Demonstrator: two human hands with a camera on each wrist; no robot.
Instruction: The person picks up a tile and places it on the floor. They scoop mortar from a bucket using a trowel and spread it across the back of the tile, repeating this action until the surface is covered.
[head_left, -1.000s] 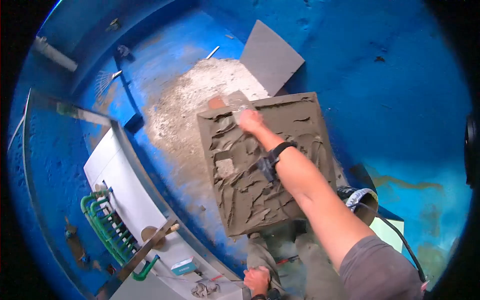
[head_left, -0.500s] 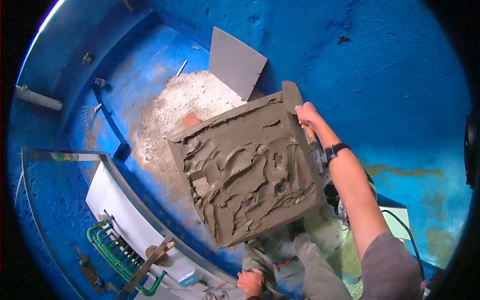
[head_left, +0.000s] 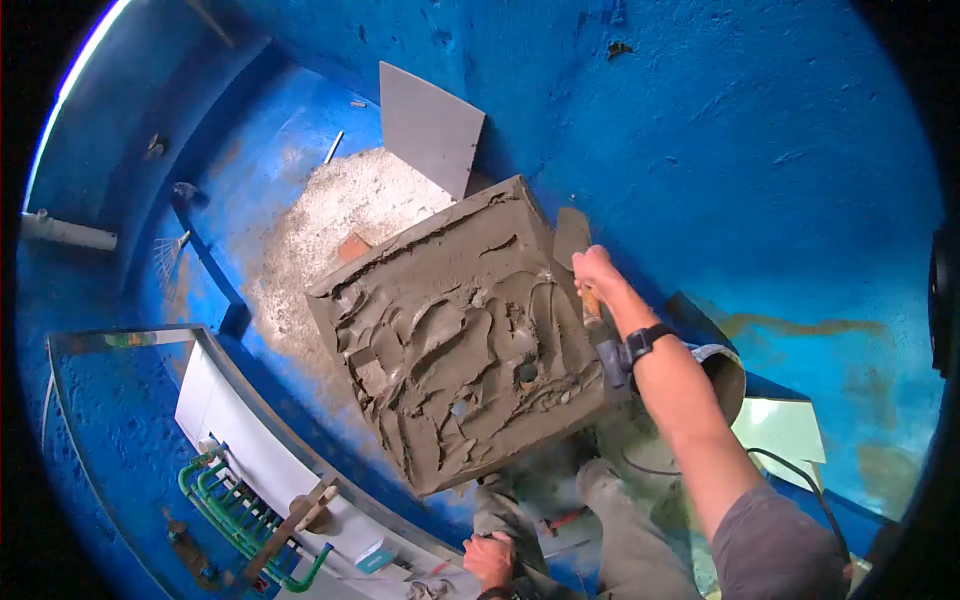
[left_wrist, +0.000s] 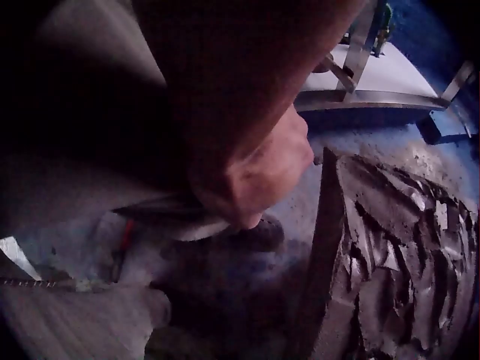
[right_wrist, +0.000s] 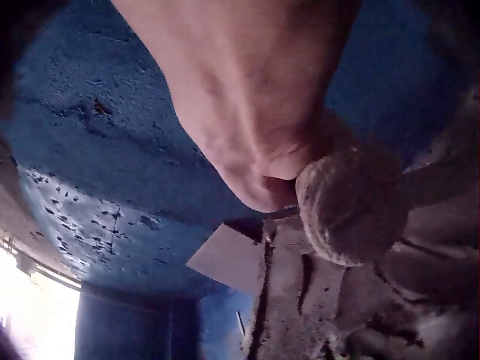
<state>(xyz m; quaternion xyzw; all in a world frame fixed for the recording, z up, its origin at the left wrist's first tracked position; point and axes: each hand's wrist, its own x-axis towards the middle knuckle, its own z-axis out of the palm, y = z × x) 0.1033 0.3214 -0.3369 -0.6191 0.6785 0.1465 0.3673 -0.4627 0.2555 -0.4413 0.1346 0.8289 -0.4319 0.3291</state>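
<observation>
A square block topped with ridged grey mortar (head_left: 450, 330) fills the middle of the head view. My right hand (head_left: 596, 268) grips the wooden handle (head_left: 591, 304) of a trowel, whose blade (head_left: 572, 236) stands along the block's right side. In the right wrist view the round handle end (right_wrist: 352, 202) shows beside my right hand (right_wrist: 262, 165), and the blade is hidden. My left hand (head_left: 489, 559) rests by the trousered knee below the block, fingers curled in; the left wrist view shows this hand (left_wrist: 259, 176) from behind, near the mortar's edge (left_wrist: 330, 247).
A grey tile (head_left: 428, 128) leans behind the block, near pale rubble (head_left: 350, 205) and a brick piece (head_left: 352, 247). Green pipes (head_left: 228, 520) and a white panel (head_left: 240, 420) lie to the left. A bucket (head_left: 722, 378) stands right of the block, with a black cable (head_left: 800, 475) near it.
My right hand has carried the trowel from the block's far left edge to the far right corner, then down along its right side. The head view has shifted. My left hand stays by the knee.
</observation>
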